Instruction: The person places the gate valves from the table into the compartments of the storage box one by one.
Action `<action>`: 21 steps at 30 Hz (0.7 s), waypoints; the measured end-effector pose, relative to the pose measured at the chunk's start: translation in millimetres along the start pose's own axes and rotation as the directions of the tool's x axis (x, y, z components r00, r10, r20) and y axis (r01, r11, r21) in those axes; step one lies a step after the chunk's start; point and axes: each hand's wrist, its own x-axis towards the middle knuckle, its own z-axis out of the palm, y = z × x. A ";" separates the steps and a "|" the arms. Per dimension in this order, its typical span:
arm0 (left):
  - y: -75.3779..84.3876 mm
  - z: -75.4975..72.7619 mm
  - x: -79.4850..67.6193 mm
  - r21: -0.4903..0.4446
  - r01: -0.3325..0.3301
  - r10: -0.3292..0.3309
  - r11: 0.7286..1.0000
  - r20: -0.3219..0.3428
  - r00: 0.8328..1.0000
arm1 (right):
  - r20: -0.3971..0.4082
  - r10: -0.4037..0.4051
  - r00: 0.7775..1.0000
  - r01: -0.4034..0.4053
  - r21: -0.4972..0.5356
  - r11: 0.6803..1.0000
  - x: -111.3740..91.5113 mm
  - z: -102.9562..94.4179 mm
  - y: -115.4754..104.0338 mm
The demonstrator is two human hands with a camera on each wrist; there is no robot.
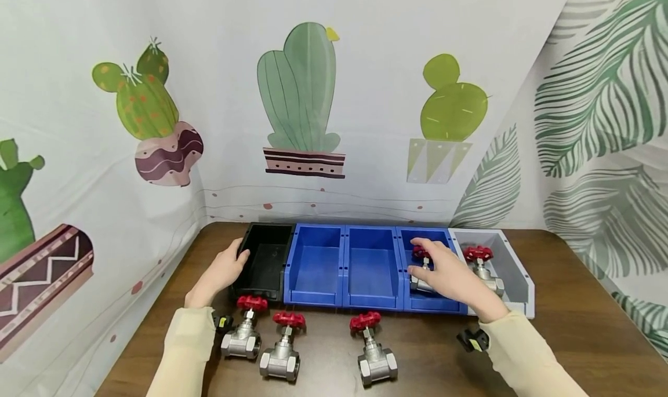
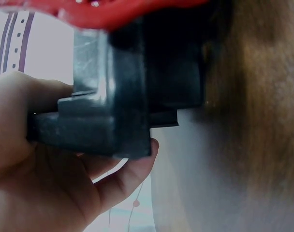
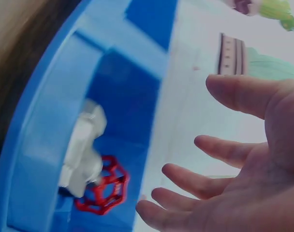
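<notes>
At the left end of the row, my left hand [image 1: 221,272] grips the side wall of the black bin [image 1: 270,263], thumb on the inner side and fingers outside. My right hand [image 1: 451,275] hovers over the right-hand blue bin [image 1: 435,305] with its fingers spread, holding nothing. In that bin lies a metal valve with a red handwheel [image 3: 81,154], apart from the fingers in the right wrist view. Another such valve [image 1: 487,278] sits in the grey bin [image 1: 523,281], partly hidden by my right wrist.
Two more blue bins [image 1: 317,298] [image 1: 371,301] stand between the black bin and the right-hand blue one. Three red-handled valves [image 1: 242,339] [image 1: 282,356] [image 1: 377,363] lie on the wooden table [image 1: 428,362] in front. A cactus-print cloth [image 1: 376,95] hangs behind.
</notes>
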 end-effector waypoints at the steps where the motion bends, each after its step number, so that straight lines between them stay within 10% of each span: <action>1: 0.1 0.4 -0.2 0.000 -0.001 0.001 1.000 -0.002 1.000 | -0.011 -0.008 1.000 0.008 0.003 1.000 -2.5 -0.6 -3.4; 8: -0.5 1.5 1.2 -0.009 0.006 -0.006 1.000 0.006 1.000 | -0.056 -0.046 0.997 0.048 0.044 0.998 -19.9 -1.9 -23.3; 21: -3.8 1.9 1.9 0.004 0.002 -0.002 1.000 0.004 1.000 | 0.139 -0.112 0.984 0.079 0.223 0.972 -44.3 26.1 -42.1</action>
